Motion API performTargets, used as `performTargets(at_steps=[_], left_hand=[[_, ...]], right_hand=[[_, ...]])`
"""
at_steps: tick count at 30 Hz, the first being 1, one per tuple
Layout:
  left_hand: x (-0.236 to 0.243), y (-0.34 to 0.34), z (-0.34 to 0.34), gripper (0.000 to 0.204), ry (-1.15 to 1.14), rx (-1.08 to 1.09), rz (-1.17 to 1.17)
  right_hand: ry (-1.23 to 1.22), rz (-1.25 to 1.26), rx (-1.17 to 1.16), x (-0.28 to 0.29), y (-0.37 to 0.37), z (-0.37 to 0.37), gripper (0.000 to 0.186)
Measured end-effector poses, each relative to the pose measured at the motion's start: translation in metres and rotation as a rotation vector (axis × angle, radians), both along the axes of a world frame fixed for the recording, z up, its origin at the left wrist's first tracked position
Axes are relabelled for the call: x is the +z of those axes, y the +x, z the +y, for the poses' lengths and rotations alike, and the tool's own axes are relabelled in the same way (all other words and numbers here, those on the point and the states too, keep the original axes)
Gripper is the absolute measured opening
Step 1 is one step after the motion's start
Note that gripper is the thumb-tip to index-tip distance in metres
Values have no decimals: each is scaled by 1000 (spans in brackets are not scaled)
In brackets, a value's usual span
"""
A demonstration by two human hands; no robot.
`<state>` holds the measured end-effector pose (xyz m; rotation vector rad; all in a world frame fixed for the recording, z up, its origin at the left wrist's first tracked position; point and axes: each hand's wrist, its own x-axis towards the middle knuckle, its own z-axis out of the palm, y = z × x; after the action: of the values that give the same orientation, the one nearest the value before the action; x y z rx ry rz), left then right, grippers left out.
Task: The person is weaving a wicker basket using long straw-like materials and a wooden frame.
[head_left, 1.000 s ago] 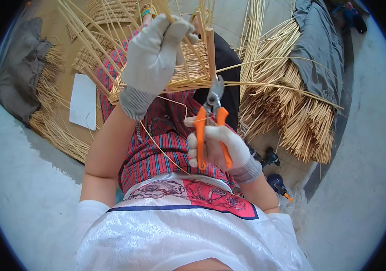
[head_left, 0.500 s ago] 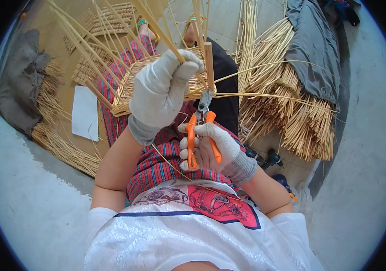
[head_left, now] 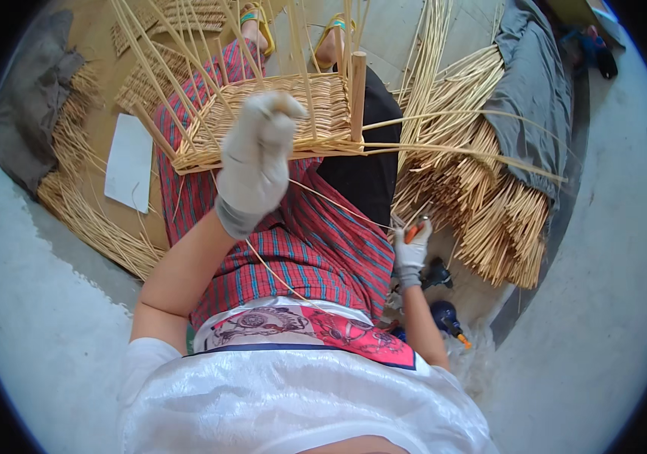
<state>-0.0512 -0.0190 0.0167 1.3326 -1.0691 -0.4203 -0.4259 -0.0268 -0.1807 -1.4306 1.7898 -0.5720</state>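
Note:
A partly woven wicker basket (head_left: pixel 319 97) rests across my lap, with upright stakes rising from it and a wooden post (head_left: pixel 358 98) at its right corner. My left hand (head_left: pixel 257 155), in a pale glove, is closed in front of the basket's near side. A small tan tip shows at its fingers, too little to name. Low on the right beside my knee, my gloved right hand (head_left: pixel 412 248) is closed around pruning shears (head_left: pixel 415 231); only part of their orange handles shows. Two long loose strands (head_left: pixel 459 149) stick out from the basket's right corner.
Cut wicker rods (head_left: pixel 482 174) lie bundled at the right, partly under a grey cloth (head_left: pixel 527 91). More rods (head_left: pixel 96 231), a dark cloth (head_left: pixel 28 98), a white sheet (head_left: pixel 130 163) and woven panels (head_left: pixel 153 79) lie left. A blue bottle (head_left: pixel 446 314) stands near my right forearm.
My right hand has carried the shears from the basket's corner down to the right. My left hand has dropped slightly left, and the thick rod no longer shows rising from it.

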Motion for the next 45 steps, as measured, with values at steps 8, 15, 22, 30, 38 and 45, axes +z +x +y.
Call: performTargets(at_steps=[8, 15, 22, 30, 38, 45], left_hand=[[-35, -59, 1, 21, 123, -365, -407], [-36, -78, 1, 32, 108, -427, -882], [-57, -46, -2, 43, 375, -163, -800], [-46, -40, 9, 22, 246, -324, -662], [-47, -39, 14, 8, 341, -386, -676], [-44, -27, 25, 17, 209, -402, -560]], right_hand=[[438, 383, -74, -92, -83, -21, 62], [81, -695, 387, 204, 77, -56, 19], [-232, -951, 202, 231, 43, -118, 13], [-146, -857, 225, 190, 77, -79, 30], [-389, -587, 332, 193, 81, -65, 38], [-631, -518, 577, 201, 78, -50, 35]])
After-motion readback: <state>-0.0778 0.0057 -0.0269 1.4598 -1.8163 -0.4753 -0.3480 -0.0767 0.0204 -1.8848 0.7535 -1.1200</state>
